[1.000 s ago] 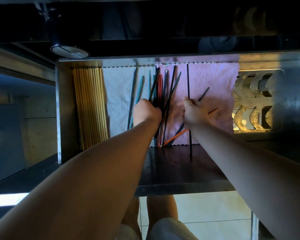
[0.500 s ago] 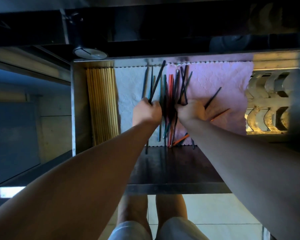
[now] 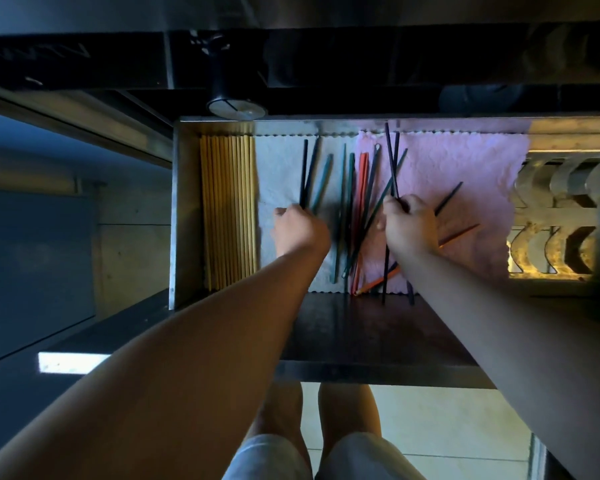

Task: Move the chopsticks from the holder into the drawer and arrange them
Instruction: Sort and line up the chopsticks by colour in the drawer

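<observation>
- I saw left hand [image 3: 300, 233] gripping dark chopsticks [image 3: 303, 174], long axis front-to-back in drawer [image 3: 179, 209].
- I logged right hand [image 3: 409, 225] pinching another dark pair [image 3: 391, 157], tips pointing away.

Reaches forward with both bare forearms, nearly parallel, backs of hands up. Curls left hand [image 3: 300, 233] round dark chopsticks [image 3: 305, 174] at their near ends. Pinches another dark pair [image 3: 391, 157] in right hand [image 3: 409, 225], fingers curled.

White cloth [image 3: 281, 174] just beside pink cloth [image 3: 465, 161], scalloped metal rack [image 3: 555, 216] (brightly lit) at right, pale floor tiles [image 3: 447, 420] below
</observation>
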Demonstrator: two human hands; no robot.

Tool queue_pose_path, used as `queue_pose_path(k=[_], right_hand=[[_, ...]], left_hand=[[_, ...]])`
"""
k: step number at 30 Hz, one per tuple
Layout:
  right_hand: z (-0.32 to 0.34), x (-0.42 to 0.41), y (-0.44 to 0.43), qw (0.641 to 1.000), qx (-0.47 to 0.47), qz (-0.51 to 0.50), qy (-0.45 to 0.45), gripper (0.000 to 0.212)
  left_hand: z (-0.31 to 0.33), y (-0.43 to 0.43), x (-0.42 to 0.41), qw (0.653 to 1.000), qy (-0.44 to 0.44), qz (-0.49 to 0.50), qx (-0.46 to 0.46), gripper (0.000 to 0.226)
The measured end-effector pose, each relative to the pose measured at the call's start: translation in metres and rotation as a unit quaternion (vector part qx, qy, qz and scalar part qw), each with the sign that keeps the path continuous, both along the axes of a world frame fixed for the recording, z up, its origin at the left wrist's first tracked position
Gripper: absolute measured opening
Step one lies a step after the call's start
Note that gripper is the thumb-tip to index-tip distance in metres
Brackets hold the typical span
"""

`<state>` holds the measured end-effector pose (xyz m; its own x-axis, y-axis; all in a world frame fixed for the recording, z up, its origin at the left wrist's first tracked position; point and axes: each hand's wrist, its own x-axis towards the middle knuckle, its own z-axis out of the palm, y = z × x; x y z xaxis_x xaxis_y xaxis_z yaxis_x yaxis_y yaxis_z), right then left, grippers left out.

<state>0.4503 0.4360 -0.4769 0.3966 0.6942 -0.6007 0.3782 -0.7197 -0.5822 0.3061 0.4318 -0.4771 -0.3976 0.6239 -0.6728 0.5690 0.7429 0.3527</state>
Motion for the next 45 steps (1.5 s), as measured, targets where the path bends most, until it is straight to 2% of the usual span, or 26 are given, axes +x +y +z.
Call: queue_pose_path(k=[4,7,11,19,23,27,30,34,39,45], right_hand=[[0.007,-0.002,-0.006,0.998,0.02,-0.018,0.05,0.03],[0.012,-0.008,-0.006,0.996,0.031,-0.025,0.083,0.028],[0.013,-0.02,-0.005,0.994,0.031,-0.02,0.102,0.028],[0.002,-0.063,-0.009,0.992,-0.028,0.026,0.121,0.032],[0.002,-0.086,-0.009,0.99,-0.049,0.065,0.112,0.034],[-0.002,-0.104,-0.008,0.988,-0.084,0.048,0.118,0.028],[-0.01,-0.113,-0.008,0.986,-0.119,0.061,0.099,0.024],[-0.021,-0.116,-0.008,0.981,-0.152,0.085,0.084,0.039],[-0.024,-0.123,-0.007,0.983,-0.144,0.093,0.072,0.043],[-0.025,-0.131,-0.006,0.988,-0.122,0.086,0.04,0.032]], left_hand=[[0.003,0.005,0.012,0.998,-0.044,-0.009,-0.037,0.031],[0.007,0.004,0.016,0.999,-0.033,-0.019,-0.018,0.03],[0.01,0.0,0.012,0.995,-0.094,0.006,-0.015,0.02],[0.011,-0.007,-0.037,0.989,-0.128,0.074,-0.016,0.015],[0.004,-0.009,-0.063,0.989,-0.13,0.06,-0.028,0.028],[-0.002,-0.01,-0.079,0.993,-0.111,0.027,-0.02,0.021],[-0.006,-0.011,-0.084,0.996,-0.084,0.006,-0.013,0.024],[-0.006,-0.01,-0.087,0.996,-0.08,0.034,-0.004,0.03],[-0.003,-0.009,-0.093,0.995,-0.084,0.043,-0.025,0.033],[0.005,-0.007,-0.1,0.996,-0.076,0.029,-0.035,0.038]])
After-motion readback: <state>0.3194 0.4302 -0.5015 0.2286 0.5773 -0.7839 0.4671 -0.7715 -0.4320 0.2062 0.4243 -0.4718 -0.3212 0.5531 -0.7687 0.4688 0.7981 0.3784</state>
